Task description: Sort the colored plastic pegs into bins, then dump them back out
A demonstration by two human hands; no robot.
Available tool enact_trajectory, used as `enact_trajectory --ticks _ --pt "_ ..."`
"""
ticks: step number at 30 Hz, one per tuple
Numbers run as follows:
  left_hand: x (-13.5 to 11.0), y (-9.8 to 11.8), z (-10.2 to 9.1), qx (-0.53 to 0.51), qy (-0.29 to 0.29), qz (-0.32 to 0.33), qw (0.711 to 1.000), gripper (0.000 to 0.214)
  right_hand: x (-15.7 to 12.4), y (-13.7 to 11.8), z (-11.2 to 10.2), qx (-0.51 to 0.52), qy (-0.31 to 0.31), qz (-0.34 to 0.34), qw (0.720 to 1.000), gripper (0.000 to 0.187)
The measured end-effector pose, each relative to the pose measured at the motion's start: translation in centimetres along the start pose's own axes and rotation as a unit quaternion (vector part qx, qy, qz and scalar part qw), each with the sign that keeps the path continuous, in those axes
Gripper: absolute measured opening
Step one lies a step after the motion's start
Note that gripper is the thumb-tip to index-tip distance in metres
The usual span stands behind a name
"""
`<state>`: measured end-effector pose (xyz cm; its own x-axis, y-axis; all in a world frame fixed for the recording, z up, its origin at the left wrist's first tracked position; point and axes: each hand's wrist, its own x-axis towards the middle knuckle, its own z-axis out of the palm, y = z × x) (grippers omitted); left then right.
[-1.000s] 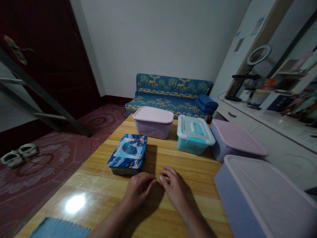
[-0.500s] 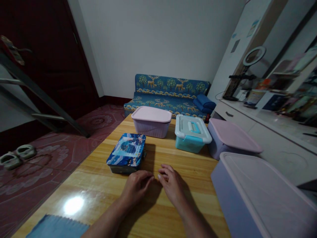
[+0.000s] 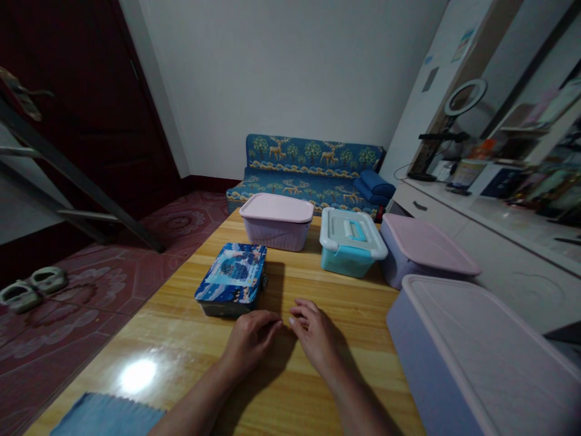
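My left hand (image 3: 254,339) rests on the wooden table (image 3: 349,336) with its fingers loosely bent, thumb a little apart from them, and nothing seen in it. Facing it across a small gap, my right hand (image 3: 313,336) lies with fingers apart and is also bare. Just beyond the left hand sits a closed tin box (image 3: 236,272) with a blue illustrated lid and a small clasp on its right side. The left knuckles are close to the tin's near edge; whether they touch it I cannot tell.
Behind the tin is a lidded purple storage box (image 3: 276,224). A teal box with a handled lid (image 3: 351,242) stands right of it. Two more purple boxes, one behind (image 3: 422,245) and one large in front (image 3: 490,351), line the right side. A blue cloth (image 3: 106,415) lies front left.
Neither hand has visibly moved over the table, and the boxes stay in place. Only the camera's view has shifted very slightly.
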<state>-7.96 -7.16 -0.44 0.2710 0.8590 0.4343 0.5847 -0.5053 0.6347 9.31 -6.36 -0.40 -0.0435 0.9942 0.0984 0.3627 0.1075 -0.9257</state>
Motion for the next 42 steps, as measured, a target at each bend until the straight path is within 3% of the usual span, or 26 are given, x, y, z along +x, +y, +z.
enact_trajectory --ticks 29,34,38,42 --pt "0.0 -0.5 0.2 0.012 -0.007 -0.016 1.0 0.019 -0.4 1.0 -0.3 0.044 0.006 -0.016 0.999 0.019" --pt "-0.3 -0.4 0.3 0.023 0.007 -0.001 1.0 0.016 -0.2 1.8 0.0 0.108 0.017 0.002 0.994 0.02" --pt "-0.1 1.0 -0.3 0.002 -0.014 0.011 1.0 0.016 0.6 1.4 -0.3 0.219 0.067 0.058 0.972 0.032" --pt "0.6 2.3 -0.7 -0.032 -0.023 0.034 0.999 0.016 2.9 -0.9 -2.3 0.389 0.188 0.106 0.896 0.052"
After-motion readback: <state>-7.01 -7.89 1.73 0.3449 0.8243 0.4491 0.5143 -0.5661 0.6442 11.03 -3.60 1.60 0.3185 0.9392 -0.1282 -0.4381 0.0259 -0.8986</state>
